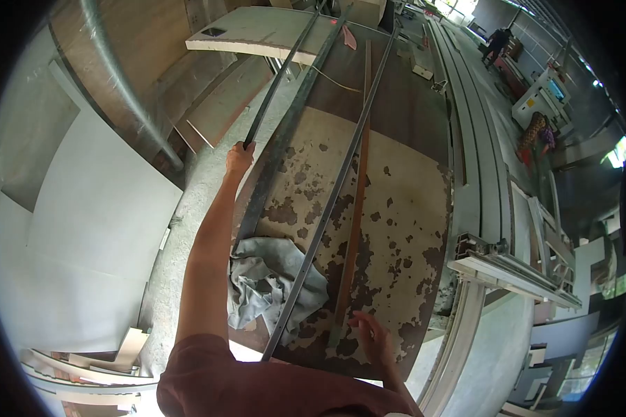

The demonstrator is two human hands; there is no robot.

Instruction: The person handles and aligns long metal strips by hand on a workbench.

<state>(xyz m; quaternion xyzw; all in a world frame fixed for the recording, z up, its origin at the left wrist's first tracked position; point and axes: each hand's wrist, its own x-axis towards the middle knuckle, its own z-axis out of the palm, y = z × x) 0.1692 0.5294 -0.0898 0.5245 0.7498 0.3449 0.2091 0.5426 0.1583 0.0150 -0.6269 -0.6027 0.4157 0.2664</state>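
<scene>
My left hand (240, 158), at the end of an outstretched arm, is closed around the near end of a long dark metal strip (278, 78), which runs away to the back. My right hand (372, 337) hovers low over the worn board (403, 229), its fingers loosely bent and apart, holding nothing. Nearest to it is the lower end of a brown strip (351, 257) lying lengthwise on the board. Another long metal strip (330, 208) lies left of that one and crosses a crumpled grey cloth (271, 278).
Along the right runs the long rail of a machine (476, 139), with a metal bracket (508, 267) beside it. A pale panel (264, 31) stands at the back left. White sheets (97, 229) lean at the left. People (495, 45) are far back on the right.
</scene>
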